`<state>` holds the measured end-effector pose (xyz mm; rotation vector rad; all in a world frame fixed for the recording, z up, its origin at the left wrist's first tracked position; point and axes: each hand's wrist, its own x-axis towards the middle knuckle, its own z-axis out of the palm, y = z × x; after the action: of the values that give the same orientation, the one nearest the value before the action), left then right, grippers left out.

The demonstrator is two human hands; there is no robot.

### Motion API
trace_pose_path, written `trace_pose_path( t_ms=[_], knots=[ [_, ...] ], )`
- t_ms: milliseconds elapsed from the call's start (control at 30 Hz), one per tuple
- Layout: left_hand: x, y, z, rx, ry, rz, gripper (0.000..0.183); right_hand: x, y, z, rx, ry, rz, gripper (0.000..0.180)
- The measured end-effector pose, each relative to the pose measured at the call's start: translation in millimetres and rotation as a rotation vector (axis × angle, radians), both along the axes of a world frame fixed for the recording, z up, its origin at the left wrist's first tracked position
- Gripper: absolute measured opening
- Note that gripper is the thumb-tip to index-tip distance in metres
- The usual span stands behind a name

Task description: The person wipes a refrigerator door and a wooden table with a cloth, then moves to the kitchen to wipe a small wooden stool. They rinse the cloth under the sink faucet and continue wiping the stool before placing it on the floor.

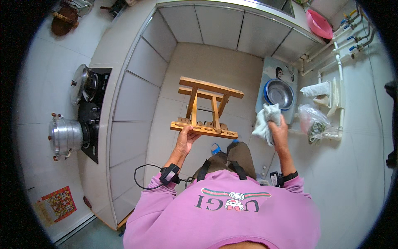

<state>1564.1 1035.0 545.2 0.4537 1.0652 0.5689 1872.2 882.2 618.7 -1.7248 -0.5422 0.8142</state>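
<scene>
In front of my legs, a folding wooden stool or rack with crossed slats hangs from my left hand, whose fingers close around its lower slotted bar. My right hand is shut on a crumpled pale cloth, out to the right and apart from the wooden frame. Just beyond the cloth is a grey metal basin sitting in a blue one, on a light-blue board or low table top with a printed picture.
Grey cabinets run along the left and far sides. On the left counter are a gas stove, an aluminium pot and a lidded pan. White pipes and a hanging plastic bag line the right wall. A pink basin sits at the far right.
</scene>
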Motion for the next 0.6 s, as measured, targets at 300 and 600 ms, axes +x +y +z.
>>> trace_pose_path(
  t_ms=[300,600],
  knots=[
    [84,48,33,0.104,0.126,-0.141,0.029,30,167,20,0.403,-0.592,0.533,0.056],
    [161,78,46,0.146,0.095,-0.085,0.035,19,222,-3,0.264,-0.440,0.852,0.043]
  ],
)
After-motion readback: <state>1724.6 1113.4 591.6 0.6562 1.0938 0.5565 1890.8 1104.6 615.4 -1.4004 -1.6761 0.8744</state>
